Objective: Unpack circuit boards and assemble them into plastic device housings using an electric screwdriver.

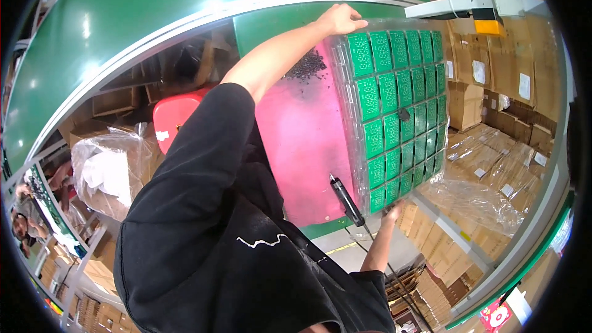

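A clear plastic tray (360,192) holds rows of green circuit boards (387,91). At its upper left corner my left hand (341,20) grips the edge, fingers curled and thumb along the rim. My right hand (392,211) holds the opposite, lower edge, its fingers partly hidden by the tray. A small dark piece (404,115) lies on the boards near the middle. Left of the tray is a pink mat (296,142), with a pile of tiny black parts (308,66) at its upper end. A black electric screwdriver (346,200) rests on the mat's lower right, close to the tray.
A green worktop (265,31) lies beneath the mat, with a metal rail (246,5) beyond it. Cardboard boxes (493,74) are stacked at the right. A white arm with an orange block (488,26) juts in at upper right. A red container (176,117) stands left.
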### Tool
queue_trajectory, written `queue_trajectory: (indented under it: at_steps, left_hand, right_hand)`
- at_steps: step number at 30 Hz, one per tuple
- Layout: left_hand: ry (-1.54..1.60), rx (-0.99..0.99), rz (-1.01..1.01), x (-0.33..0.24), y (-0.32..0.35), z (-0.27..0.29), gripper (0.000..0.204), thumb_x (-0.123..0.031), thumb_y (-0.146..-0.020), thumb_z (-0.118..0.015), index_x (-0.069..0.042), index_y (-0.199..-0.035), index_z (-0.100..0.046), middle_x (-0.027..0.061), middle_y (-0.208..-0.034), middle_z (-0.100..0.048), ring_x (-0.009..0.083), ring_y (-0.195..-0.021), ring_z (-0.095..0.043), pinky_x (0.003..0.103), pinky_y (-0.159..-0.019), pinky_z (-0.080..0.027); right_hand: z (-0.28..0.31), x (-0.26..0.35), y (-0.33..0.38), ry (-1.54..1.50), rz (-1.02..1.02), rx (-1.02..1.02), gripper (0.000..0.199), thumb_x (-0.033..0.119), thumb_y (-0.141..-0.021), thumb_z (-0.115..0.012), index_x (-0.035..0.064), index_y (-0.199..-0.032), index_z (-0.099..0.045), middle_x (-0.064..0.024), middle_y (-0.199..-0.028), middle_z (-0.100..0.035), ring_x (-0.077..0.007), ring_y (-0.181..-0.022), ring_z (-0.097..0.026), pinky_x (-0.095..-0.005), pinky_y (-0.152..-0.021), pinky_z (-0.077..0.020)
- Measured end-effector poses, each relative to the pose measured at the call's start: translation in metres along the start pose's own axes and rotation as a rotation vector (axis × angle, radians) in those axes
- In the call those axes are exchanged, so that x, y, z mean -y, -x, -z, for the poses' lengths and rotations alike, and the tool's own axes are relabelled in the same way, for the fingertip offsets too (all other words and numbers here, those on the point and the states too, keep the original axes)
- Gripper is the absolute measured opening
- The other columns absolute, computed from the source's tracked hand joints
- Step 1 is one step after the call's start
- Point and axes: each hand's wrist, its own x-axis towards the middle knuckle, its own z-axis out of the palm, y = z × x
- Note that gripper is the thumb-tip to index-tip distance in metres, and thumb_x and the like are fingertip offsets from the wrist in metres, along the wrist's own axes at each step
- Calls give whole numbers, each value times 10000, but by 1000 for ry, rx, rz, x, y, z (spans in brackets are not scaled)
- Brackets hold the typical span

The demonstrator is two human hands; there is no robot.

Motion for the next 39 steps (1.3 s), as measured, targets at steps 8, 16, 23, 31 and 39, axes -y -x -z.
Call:
queue_trajectory:
  at_steps: [8, 16, 23, 31, 39]
  left_hand:
    - [138, 47, -43, 22, 20, 32, 410, -377, -827, -537, -49, -1060, -617, 136, -1048, -623, 225, -997, -572, 330, -897, -429]
    - [-40, 16, 75, 6, 20, 8, 581, -392, -771, -590, 33, -1160, -514, 224, -1106, -566, 334, -1052, -539, 366, -934, -416]
    - [-116, 114, 48, 4, 33, 19, 583, -425, -758, -619, -9, -1158, -537, 178, -1070, -603, 312, -1007, -570, 367, -884, -437]
    - [-227, 205, 135, -1, 3, 19, 608, -380, -731, -654, 50, -1142, -525, 227, -1113, -563, 323, -1066, -534, 356, -921, -417]
    - [-71, 206, 113, 2, 0, 23, 644, -374, -744, -651, 63, -1185, -479, 216, -1162, -538, 308, -1098, -512, 334, -935, -400]
  right_hand:
    - [-1, -11, -39, -199, 53, 82, 542, 473, -895, -427, 32, -1205, -485, -76, -1112, -554, -225, -952, -526, -367, -843, -432]
    - [-12, 14, -4, -125, 96, -88, 737, 544, -828, -505, -76, -1223, -455, -139, -1228, -498, -258, -1075, -494, -380, -936, -377]
    - [2, -18, -28, 3, 80, -217, 777, 577, -776, -554, -92, -1167, -499, -148, -1179, -526, -238, -1045, -508, -352, -908, -392]
    - [3, -8, -31, 18, 22, -239, 695, 565, -752, -594, -74, -1027, -590, -116, -947, -599, -210, -825, -565, -330, -725, -457]
    - [2, 3, -26, -29, 2, -255, 508, 461, -751, -668, -28, -881, -632, -51, -754, -596, -159, -622, -549, -307, -537, -451]
